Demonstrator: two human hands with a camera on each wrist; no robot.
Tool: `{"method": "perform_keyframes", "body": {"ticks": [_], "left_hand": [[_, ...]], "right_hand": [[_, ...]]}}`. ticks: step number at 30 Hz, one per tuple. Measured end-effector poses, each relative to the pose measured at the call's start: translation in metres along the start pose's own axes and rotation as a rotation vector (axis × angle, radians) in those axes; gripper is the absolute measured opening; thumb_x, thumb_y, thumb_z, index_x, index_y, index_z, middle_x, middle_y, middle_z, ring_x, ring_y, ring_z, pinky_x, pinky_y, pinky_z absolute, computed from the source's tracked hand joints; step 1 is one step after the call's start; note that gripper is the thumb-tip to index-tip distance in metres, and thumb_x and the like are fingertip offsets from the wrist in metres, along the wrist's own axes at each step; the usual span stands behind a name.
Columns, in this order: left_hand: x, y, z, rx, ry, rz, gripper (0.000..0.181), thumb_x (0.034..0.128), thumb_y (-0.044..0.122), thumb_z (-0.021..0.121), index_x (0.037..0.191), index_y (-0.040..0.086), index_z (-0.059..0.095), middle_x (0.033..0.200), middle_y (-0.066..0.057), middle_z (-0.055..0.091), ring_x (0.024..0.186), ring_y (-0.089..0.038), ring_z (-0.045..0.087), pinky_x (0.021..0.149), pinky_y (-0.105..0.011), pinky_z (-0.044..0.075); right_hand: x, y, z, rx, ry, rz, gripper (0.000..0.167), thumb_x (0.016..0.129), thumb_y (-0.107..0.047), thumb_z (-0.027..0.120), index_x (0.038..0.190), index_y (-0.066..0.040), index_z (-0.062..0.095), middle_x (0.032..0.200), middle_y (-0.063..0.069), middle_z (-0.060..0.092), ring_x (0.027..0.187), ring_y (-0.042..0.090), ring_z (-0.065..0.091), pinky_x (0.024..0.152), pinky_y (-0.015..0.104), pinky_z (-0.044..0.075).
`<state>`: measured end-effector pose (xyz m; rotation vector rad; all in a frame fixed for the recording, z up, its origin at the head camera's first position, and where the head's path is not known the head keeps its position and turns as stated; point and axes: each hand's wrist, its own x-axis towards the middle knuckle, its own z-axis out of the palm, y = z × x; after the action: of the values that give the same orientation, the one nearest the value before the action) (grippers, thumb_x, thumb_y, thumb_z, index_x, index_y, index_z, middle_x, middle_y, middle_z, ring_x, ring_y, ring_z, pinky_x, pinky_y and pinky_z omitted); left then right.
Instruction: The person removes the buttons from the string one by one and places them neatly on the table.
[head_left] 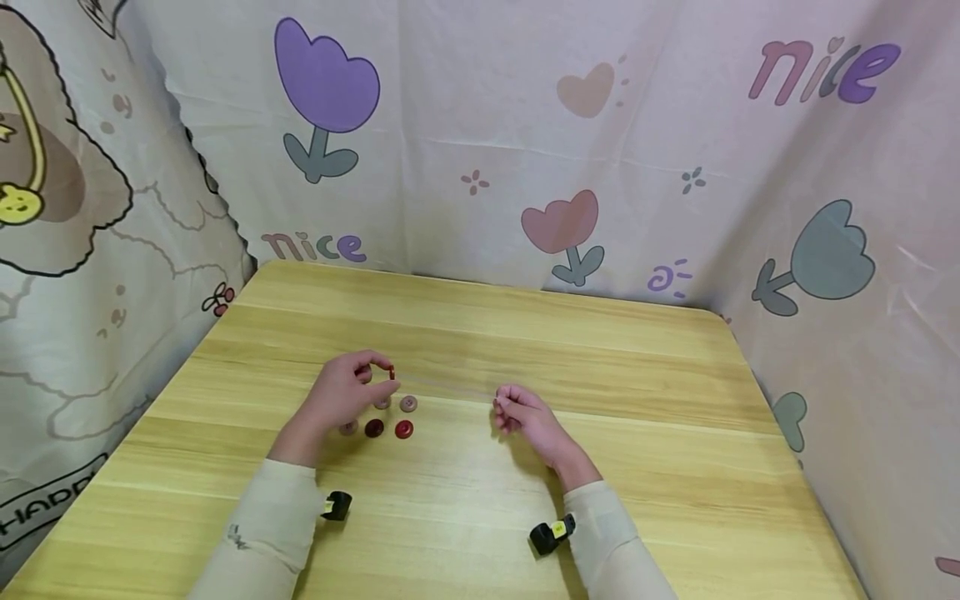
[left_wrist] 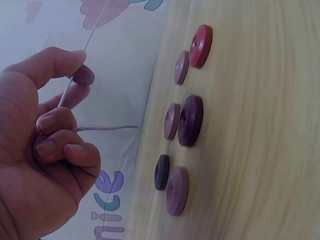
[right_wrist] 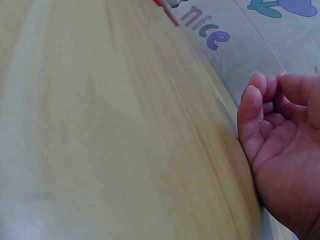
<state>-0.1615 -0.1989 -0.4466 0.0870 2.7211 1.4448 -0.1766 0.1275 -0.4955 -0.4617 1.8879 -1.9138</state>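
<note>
My left hand (head_left: 345,390) pinches a red button (head_left: 392,373) on edge between thumb and index finger, above the table. A pale thread (left_wrist: 67,92) runs by the button in the left wrist view; a loose tail sticks out past the curled lower fingers. To the right, my right hand (head_left: 531,418) pinches the thread's other end, and the line stretches taut between the hands. Whether a needle is there I cannot tell. Below the left hand lie several buttons: a red button (head_left: 404,429), a dark maroon button (head_left: 374,428), pinkish buttons such as one (head_left: 408,403), and a dark button (left_wrist: 161,172).
The wooden table (head_left: 465,508) reaches back to a printed cloth curtain (head_left: 465,100), which also hangs along both sides. Small black devices, one at the left cuff (head_left: 337,506) and one at the right cuff (head_left: 551,534), sit at the sleeves.
</note>
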Motion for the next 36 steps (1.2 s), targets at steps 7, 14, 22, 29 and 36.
{"method": "perform_keyframes", "body": {"ticks": [7, 14, 22, 29, 36], "left_hand": [[-0.002, -0.004, -0.005, 0.053, 0.031, -0.006, 0.033, 0.0902, 0.030, 0.076, 0.115, 0.010, 0.067, 0.064, 0.000, 0.033, 0.054, -0.019, 0.031, 0.049, -0.032, 0.028], [-0.006, -0.011, -0.012, 0.067, 0.049, -0.004, 0.029, 0.0913, 0.029, 0.075, 0.113, 0.010, 0.067, 0.063, 0.001, 0.033, 0.055, -0.018, 0.032, 0.052, -0.032, 0.030], [-0.008, -0.019, -0.019, 0.088, 0.062, -0.013, 0.026, 0.0919, 0.027, 0.074, 0.111, 0.010, 0.067, 0.064, 0.000, 0.034, 0.057, -0.020, 0.034, 0.052, -0.034, 0.031], [-0.014, -0.023, -0.025, 0.091, 0.087, -0.037, 0.027, 0.0910, 0.029, 0.075, 0.109, 0.010, 0.067, 0.064, 0.000, 0.033, 0.056, -0.020, 0.034, 0.052, -0.034, 0.032], [-0.018, -0.025, -0.031, 0.087, 0.101, -0.059, 0.030, 0.0910, 0.030, 0.075, 0.111, 0.009, 0.066, 0.067, -0.001, 0.035, 0.058, -0.020, 0.036, 0.050, -0.032, 0.032]], "right_hand": [[-0.001, 0.000, 0.000, 0.004, 0.015, 0.005, 0.023, 0.106, -0.012, 0.042, 0.105, 0.011, 0.048, 0.091, 0.016, 0.053, 0.082, 0.024, 0.054, 0.070, 0.029, 0.047], [0.000, -0.001, 0.001, 0.019, 0.021, 0.006, 0.024, 0.106, -0.012, 0.042, 0.105, 0.011, 0.049, 0.091, 0.015, 0.053, 0.082, 0.024, 0.054, 0.071, 0.029, 0.048], [0.000, 0.001, 0.000, 0.016, 0.029, 0.006, 0.019, 0.105, -0.010, 0.042, 0.103, 0.008, 0.050, 0.090, 0.014, 0.053, 0.082, 0.023, 0.054, 0.070, 0.029, 0.047], [0.000, 0.003, 0.000, 0.023, 0.026, 0.006, 0.019, 0.106, -0.010, 0.042, 0.103, 0.008, 0.049, 0.090, 0.014, 0.053, 0.082, 0.023, 0.054, 0.070, 0.030, 0.047], [0.000, 0.002, -0.001, 0.020, 0.022, 0.009, 0.023, 0.107, -0.012, 0.041, 0.103, 0.010, 0.048, 0.090, 0.013, 0.052, 0.082, 0.023, 0.053, 0.071, 0.030, 0.047]]}}
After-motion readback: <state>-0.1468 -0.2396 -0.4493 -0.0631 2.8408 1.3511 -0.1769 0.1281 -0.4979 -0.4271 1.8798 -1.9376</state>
